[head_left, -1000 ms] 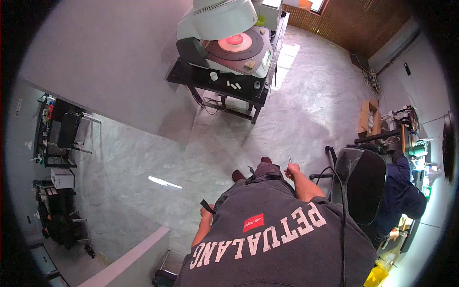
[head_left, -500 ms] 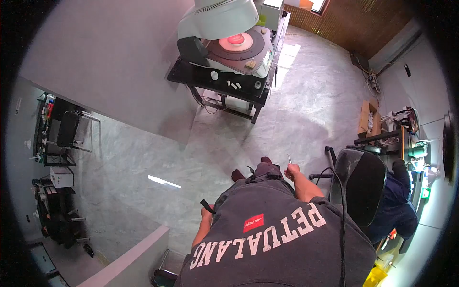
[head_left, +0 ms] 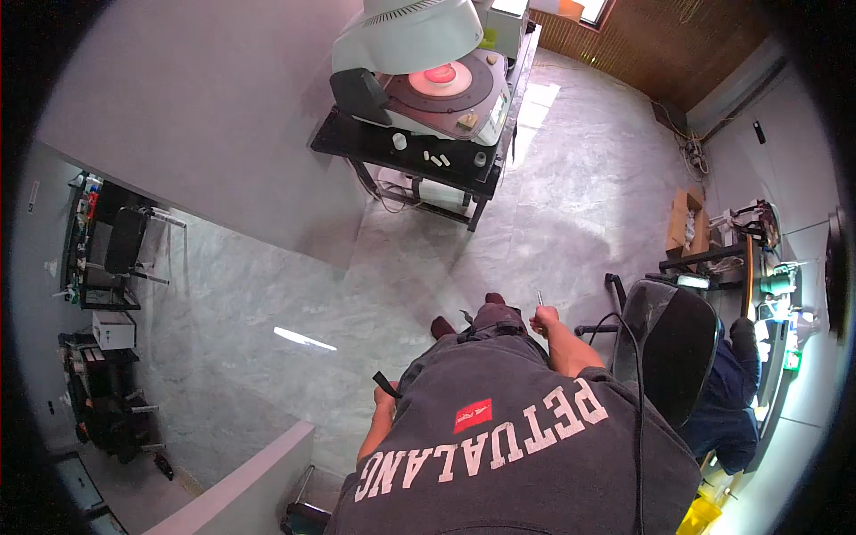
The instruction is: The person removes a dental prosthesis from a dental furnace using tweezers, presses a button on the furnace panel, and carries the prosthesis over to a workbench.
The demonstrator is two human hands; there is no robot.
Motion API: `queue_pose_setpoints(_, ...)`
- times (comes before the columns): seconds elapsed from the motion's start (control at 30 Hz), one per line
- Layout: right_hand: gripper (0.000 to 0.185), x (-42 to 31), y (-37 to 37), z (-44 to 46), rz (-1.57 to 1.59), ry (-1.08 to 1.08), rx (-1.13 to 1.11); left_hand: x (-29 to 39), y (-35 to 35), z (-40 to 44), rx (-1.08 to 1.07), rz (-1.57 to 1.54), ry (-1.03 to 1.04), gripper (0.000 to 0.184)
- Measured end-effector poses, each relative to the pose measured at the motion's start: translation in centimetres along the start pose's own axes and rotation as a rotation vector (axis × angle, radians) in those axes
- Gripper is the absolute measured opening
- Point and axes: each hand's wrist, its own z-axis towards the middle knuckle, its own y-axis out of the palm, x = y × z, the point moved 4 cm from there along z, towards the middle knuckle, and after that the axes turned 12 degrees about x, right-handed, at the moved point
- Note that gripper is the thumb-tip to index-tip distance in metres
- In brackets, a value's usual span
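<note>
My right hand is closed in front of my hip, fingers curled round a slim silver rod-like tool that points away from me. Its exact kind is too small to make out. Low at my other side, my left hand hangs beside a black strap near the dark printed shirt. Its fingers are largely hidden, so I cannot see whether it holds anything. A black cable runs down over the shirt on the right.
Ahead, a white machine with a round turntable stands on a black table. At right are a black chair and a person in dark blue at a lit bench. A low wall rises at left; a cardboard box sits farther off.
The person in dark blue at the right has shifted posture slightly, lowering an arm along the bench. My hands and the silver tool stay practically where they were.
</note>
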Motion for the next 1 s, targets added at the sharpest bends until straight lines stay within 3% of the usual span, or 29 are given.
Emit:
queue_pose_setpoints(0.07, 0.024, 0.2, 0.1, 0.3, 0.007, 0.009, -0.001, 0.5, 0.0, -0.7, -0.008, -0.046, -0.082, 0.018)
queue_pose_setpoints(0.17, 0.024, -0.3, -0.1, -0.9, 0.015, -0.01, 0.012, -0.5, 0.3, 0.3, -0.025, -0.049, 0.018, 0.019)
queue_pose_setpoints(0.47, 0.023, 0.0, -0.1, -0.5, 0.014, 0.014, 0.032, 0.4, -0.2, -0.9, 0.017, -0.009, -0.027, 0.021)
queue_pose_setpoints(0.6, 0.023, 0.1, -0.2, -0.4, 0.014, -0.003, 0.026, 4.0, -1.6, -4.1, -0.015, -0.009, 0.025, 0.021)
queue_pose_setpoints(1.0, 0.028, 0.2, -0.2, 0.1, -0.002, -0.005, 0.01, 1.7, -0.6, -1.6, 0.059, 0.11, -0.039, 0.022)
